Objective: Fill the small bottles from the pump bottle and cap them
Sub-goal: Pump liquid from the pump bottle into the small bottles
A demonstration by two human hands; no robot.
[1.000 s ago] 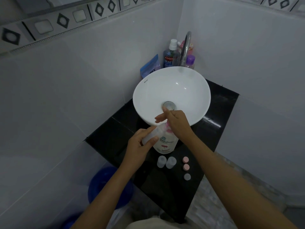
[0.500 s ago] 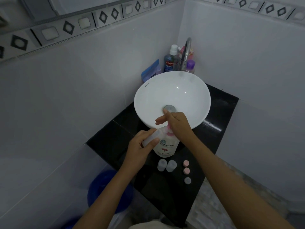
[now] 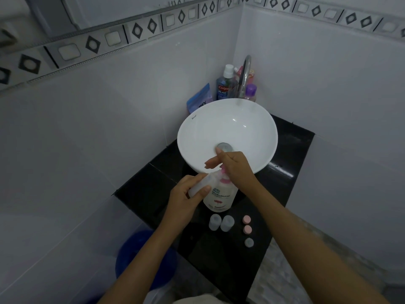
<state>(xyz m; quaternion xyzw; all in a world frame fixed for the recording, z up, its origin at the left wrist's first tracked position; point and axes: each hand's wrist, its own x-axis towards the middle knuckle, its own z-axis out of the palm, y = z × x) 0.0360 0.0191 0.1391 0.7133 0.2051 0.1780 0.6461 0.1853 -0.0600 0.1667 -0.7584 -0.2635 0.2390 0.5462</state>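
Here the left hand (image 3: 185,199) pinches a small bottle (image 3: 200,185), tilted with its long axis aimed up-right at the pump bottle (image 3: 220,195) spout; the right hand (image 3: 232,166), fingers straight (nearer the pump), presses its head on the black table (image 3: 153,189).

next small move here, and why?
Probably press the pump down. The right hand lies flat on the pump bottle head, and the left hand holds a small bottle tilted up at the nozzle. Two more uncapped bottles and three caps wait on the counter.
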